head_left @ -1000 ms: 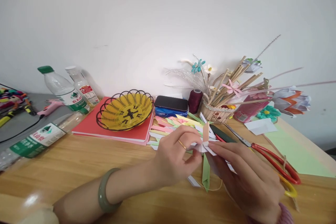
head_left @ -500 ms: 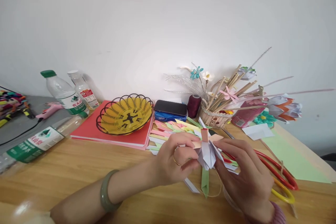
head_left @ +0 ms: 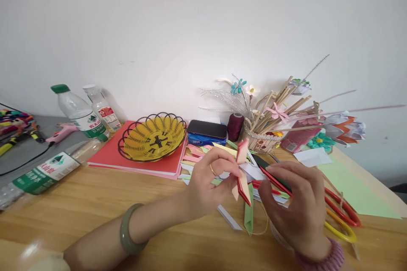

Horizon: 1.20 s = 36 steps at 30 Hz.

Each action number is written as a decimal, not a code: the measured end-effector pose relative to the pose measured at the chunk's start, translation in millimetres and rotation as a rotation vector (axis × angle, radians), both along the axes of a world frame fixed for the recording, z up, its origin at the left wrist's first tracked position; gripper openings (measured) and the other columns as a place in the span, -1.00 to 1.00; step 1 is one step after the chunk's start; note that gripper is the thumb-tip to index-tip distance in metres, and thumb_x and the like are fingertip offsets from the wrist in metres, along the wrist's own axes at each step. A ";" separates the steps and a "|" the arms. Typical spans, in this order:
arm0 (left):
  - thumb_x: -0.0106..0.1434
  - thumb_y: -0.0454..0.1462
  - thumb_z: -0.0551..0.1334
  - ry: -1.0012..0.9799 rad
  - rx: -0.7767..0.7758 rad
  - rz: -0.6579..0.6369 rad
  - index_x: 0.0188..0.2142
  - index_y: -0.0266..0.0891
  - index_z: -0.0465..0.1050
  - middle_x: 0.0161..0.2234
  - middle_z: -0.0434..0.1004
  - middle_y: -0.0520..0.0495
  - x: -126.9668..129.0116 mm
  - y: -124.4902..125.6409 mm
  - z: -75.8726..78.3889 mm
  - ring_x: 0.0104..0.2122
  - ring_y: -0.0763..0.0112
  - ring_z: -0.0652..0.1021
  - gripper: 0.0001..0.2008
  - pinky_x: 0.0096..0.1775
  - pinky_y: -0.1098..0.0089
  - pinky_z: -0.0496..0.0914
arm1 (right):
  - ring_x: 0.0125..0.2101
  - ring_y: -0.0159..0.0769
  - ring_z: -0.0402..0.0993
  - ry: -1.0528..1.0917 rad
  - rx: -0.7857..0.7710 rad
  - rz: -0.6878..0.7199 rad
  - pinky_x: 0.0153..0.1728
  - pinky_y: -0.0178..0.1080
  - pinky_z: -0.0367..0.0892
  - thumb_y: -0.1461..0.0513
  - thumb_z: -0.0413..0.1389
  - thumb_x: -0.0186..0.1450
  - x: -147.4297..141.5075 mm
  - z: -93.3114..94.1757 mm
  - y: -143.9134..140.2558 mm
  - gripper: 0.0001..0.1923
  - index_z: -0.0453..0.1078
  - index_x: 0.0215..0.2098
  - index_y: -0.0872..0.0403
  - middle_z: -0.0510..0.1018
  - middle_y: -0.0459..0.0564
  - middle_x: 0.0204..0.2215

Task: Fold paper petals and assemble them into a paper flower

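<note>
My left hand (head_left: pixel 212 182) pinches a folded paper piece (head_left: pixel 243 184) between thumb and fingertips. It has peach-coloured flaps with red edges and white folds behind. To its right, my right hand (head_left: pixel 294 207) is open, with thumb and fingers apart and the fingertips a short way from the paper. Below and behind the hands lie folded paper strips (head_left: pixel 249 216) in green, white, pink and yellow. Red-handled scissors (head_left: pixel 345 211) and a yellow handle (head_left: pixel 345 233) show partly behind my right hand.
A yellow woven basket (head_left: pixel 152 137) stands on red paper (head_left: pixel 104 152). Behind are a blue packet (head_left: pixel 206 139) under a black case, a maroon thread spool (head_left: pixel 235 127) and a pot (head_left: pixel 262 142) of sticks and flowers. Plastic bottles (head_left: pixel 47 172) are at left, green paper (head_left: pixel 359 190) at right.
The folded paper has turned in my left hand, so its red-edged peach flaps now face me. My right hand has let go of it and moved slightly right, fingers apart.
</note>
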<state>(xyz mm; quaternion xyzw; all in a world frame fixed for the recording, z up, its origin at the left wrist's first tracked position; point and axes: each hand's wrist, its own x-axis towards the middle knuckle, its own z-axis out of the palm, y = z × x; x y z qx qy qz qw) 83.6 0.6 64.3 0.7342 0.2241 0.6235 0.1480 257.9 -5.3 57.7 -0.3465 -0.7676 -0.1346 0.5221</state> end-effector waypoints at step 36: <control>0.04 -0.29 0.30 -0.296 -0.895 -0.330 -0.43 -0.27 0.43 -0.46 0.47 0.07 2.8 5.6 3.6 -0.44 0.55 0.44 -0.90 -0.33 0.51 0.34 | -0.65 -0.53 0.28 0.685 -1.527 0.604 -0.61 -0.43 0.21 0.10 0.23 0.07 -4.1 13.0 6.0 -0.75 0.41 -0.55 0.14 0.46 -0.10 -0.62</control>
